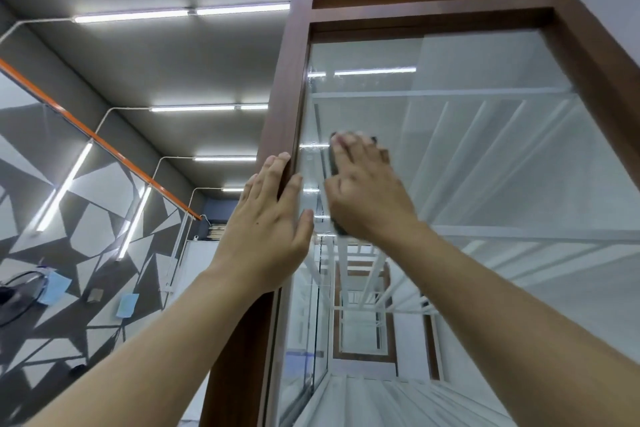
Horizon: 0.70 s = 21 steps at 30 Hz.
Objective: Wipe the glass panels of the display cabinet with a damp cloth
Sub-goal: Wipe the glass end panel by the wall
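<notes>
The display cabinet has a dark brown wooden frame [280, 121] and a tall glass panel [485, 156], seen from below. My right hand [367, 184] lies flat with straight fingers on a dark cloth [333, 163], pressing it against the glass near the panel's left edge. Only the cloth's dark rim shows along the left side of the hand and below the palm. My left hand [270, 218] rests on the frame's left upright, fingers straight along the outer face and thumb on the front near the glass. Wet streaks mark the glass above the cloth.
White shelves and rails [443, 94] show through the glass inside the cabinet. To the left runs a wall with a grey and white geometric pattern [86, 236] and an orange rail [90, 132]. Strip lights [183, 12] line the grey ceiling overhead.
</notes>
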### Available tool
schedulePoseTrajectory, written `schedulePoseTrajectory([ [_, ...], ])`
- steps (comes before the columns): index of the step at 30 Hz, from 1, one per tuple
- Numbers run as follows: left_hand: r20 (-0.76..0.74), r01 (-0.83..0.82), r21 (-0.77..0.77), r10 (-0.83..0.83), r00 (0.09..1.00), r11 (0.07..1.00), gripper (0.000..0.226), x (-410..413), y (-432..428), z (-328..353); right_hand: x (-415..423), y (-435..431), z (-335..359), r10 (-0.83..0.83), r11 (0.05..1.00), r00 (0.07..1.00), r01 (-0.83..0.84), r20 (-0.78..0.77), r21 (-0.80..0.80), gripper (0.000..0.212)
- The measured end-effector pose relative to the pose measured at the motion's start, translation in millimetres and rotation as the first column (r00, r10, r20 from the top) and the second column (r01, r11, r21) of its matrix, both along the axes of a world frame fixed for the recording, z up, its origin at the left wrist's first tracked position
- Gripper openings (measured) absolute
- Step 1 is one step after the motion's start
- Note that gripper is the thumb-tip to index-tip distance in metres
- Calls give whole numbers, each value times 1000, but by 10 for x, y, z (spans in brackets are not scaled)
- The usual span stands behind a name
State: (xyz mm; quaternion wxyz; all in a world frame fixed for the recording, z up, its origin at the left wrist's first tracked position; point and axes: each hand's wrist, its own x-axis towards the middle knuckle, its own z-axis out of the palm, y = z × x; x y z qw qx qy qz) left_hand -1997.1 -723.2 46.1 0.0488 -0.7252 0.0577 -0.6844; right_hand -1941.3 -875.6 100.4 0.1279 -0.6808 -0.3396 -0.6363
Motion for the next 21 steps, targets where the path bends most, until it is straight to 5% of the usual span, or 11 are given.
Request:
schedulePoseTrajectory([
  [3,55,90,-9,-89,994,996,64,23,3,6,9,-59,-687,20,977,997,-3,78,-211,78],
  [9,102,242,-70,-234,967,968,62,32,-2,-37,-24,18,387,-5,1000,1000,5,9,8,61],
  [14,107,304,-118,-292,950,945,65,37,22,5,53,45,166,-9,951,995,40,100,-306,64],
  [19,117,306,-132,-292,949,943,64,59,38,-5,-13,-46,363,-41,974,999,46,28,-224,68],
  [21,125,322,-131,-306,944,938,63,60,30,-2,-17,-32,-59,1,944,996,30,94,-329,71],
])
